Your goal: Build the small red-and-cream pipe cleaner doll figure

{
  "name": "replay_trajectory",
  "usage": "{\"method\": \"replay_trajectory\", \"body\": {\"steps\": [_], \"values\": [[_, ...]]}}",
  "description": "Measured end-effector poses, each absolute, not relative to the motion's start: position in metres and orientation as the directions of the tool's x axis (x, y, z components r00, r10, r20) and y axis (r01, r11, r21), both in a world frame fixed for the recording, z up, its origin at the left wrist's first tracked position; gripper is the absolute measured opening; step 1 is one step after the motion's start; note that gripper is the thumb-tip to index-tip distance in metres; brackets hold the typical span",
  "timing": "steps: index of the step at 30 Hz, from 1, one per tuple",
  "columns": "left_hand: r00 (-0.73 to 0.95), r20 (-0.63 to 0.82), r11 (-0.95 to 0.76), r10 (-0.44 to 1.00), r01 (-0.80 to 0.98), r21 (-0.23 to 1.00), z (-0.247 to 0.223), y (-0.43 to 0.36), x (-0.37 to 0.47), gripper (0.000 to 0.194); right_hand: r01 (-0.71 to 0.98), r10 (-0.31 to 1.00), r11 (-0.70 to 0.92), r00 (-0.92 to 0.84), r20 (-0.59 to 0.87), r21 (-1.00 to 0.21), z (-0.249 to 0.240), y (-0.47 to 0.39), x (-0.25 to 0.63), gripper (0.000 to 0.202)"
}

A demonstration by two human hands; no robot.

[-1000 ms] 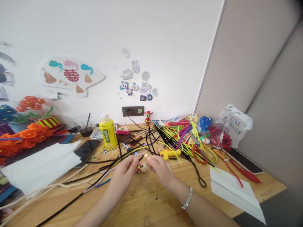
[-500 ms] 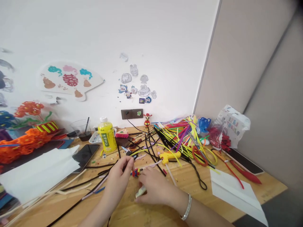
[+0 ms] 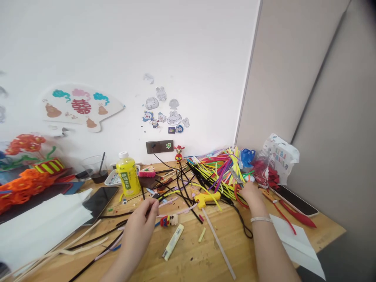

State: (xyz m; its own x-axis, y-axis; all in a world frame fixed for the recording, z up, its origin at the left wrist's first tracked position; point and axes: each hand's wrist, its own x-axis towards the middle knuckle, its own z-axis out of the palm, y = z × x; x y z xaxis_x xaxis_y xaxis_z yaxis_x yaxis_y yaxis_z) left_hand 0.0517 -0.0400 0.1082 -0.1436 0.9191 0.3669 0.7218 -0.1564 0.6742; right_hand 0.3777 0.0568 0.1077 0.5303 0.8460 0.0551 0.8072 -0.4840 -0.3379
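My left hand [image 3: 145,217] is closed above the table, thumb against fingers, with something too small to make out in the pinch. Just right of it a small red, blue and cream figure [image 3: 169,220] lies on the wood. A pale yellow tube [image 3: 173,243] lies in front of that figure, and a short yellow piece [image 3: 201,235] is to its right. My right hand [image 3: 249,192] reaches to the red-handled scissors [image 3: 235,176] beside the colourful pipe cleaners [image 3: 217,168]; its fingers are mostly hidden. A yellow glue gun [image 3: 207,199] with a long glue stick [image 3: 219,244] lies between my hands.
A yellow bottle [image 3: 128,176], a cup [image 3: 96,172] and a dark phone [image 3: 102,199] stand or lie at left. Black strips [image 3: 182,188] cross the middle. At right are another phone [image 3: 296,199], red pliers [image 3: 296,213] and white paper [image 3: 299,246].
My right hand has left the tube and figure on the table and moved right and away to the scissors. My left hand remains pinched near the figure. The view has shifted slightly.
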Motion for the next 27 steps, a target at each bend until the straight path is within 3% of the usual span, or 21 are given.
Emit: {"method": "replay_trajectory", "body": {"steps": [4, 11, 15, 19, 22, 27], "values": [[-0.148, 0.383, -0.139, 0.912, 0.766, 0.628, 0.110, -0.041, 0.053, 0.029, 0.761, 0.800, -0.539, 0.596, 0.064, -0.360, 0.084, 0.073, 0.395, 0.045], [-0.182, 0.453, -0.095, 0.873, 0.847, 0.524, 0.112, -0.042, 0.051, 0.027, 0.796, 0.731, -0.444, 0.587, 0.348, -0.411, 0.093, 0.067, 0.394, 0.052], [-0.176, 0.517, -0.106, 0.838, 0.877, 0.469, 0.112, -0.042, 0.050, 0.027, 0.894, 0.668, -0.167, 0.412, 0.620, -0.415, 0.094, 0.069, 0.397, 0.040], [-0.201, 0.497, -0.100, 0.844, 0.852, 0.514, 0.115, -0.042, 0.048, 0.026, 0.916, 0.634, 0.109, 0.236, 0.737, -0.387, 0.095, 0.073, 0.376, 0.043], [-0.219, 0.455, -0.105, 0.863, 0.803, 0.586, 0.117, -0.041, 0.046, 0.027, 0.868, 0.717, 0.285, 0.089, 0.692, -0.406, 0.100, 0.062, 0.337, 0.051], [-0.249, 0.470, -0.124, 0.847, 0.767, 0.630, 0.117, -0.039, 0.043, 0.027, 0.689, 0.784, 0.575, -0.307, 0.540, -0.442, 0.107, 0.022, 0.269, 0.051]]}}
